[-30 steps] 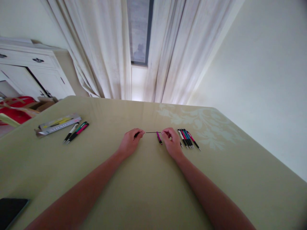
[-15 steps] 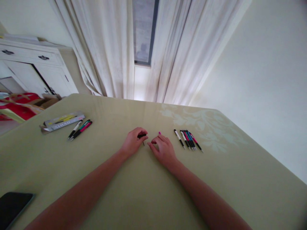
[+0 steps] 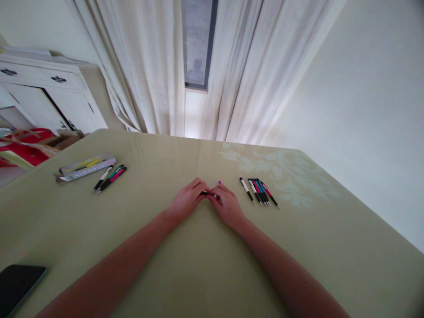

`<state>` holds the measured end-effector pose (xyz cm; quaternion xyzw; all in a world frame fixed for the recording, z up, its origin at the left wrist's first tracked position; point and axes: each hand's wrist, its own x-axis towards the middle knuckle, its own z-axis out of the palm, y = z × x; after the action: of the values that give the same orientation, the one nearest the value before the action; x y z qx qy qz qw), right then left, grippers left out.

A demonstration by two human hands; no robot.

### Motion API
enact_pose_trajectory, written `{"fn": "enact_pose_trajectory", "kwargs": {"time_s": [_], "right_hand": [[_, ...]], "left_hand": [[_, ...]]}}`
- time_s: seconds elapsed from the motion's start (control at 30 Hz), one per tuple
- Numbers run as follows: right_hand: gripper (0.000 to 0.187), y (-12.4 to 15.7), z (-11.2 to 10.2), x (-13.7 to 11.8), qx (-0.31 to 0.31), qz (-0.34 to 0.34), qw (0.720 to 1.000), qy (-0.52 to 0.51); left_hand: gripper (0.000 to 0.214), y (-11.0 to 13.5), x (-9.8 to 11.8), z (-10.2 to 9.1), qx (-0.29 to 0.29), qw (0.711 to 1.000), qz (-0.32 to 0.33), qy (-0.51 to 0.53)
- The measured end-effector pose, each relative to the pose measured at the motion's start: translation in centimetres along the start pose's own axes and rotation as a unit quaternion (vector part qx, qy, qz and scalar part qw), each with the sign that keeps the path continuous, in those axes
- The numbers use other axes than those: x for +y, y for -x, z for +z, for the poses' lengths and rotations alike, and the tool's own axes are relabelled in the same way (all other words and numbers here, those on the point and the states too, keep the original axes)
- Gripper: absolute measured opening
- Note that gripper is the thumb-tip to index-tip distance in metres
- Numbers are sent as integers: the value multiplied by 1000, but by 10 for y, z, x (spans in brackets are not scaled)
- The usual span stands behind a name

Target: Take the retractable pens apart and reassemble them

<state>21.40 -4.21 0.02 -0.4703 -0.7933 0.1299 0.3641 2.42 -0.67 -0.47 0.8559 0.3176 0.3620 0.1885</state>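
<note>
My left hand [image 3: 188, 201] and my right hand [image 3: 227, 204] meet at the middle of the olive-green table [image 3: 205, 265], fingertips pinched together on a small black pen part [image 3: 204, 193]. A pink pen end [image 3: 219, 182] pokes out just beyond my right hand's fingers; the rest of that pen is hidden. A row of several assembled pens [image 3: 260, 191] lies just to the right of my right hand.
Three more pens [image 3: 108, 178] and a flat grey and yellow pen box [image 3: 85, 167] lie at the left. A black phone [image 3: 18, 287] rests near the table's near left corner. White curtains [image 3: 165, 66], a white cabinet [image 3: 43, 97] and red bags [image 3: 23, 150] stand beyond the table.
A second ago my hands were apart with a thin black refill stretched between them. They have come together, and the refill no longer shows.
</note>
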Motion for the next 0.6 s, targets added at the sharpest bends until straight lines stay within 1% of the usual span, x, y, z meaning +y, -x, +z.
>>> {"fn": "enact_pose_trajectory", "kwargs": {"time_s": [0.07,0.13,0.33,0.6], "right_hand": [[12,0,0,0,-2,3,1000,3],[12,0,1,0,-5,5,1000,6],[11,0,1,0,-5,4,1000,12],[11,0,1,0,-8,14,1000,16]], "left_hand": [[9,0,0,0,13,1000,4,-11],[10,0,1,0,12,1000,6,-25],[7,-2,3,-3,18,994,14,-110],[13,-2,3,-3,14,995,10,-94]]}}
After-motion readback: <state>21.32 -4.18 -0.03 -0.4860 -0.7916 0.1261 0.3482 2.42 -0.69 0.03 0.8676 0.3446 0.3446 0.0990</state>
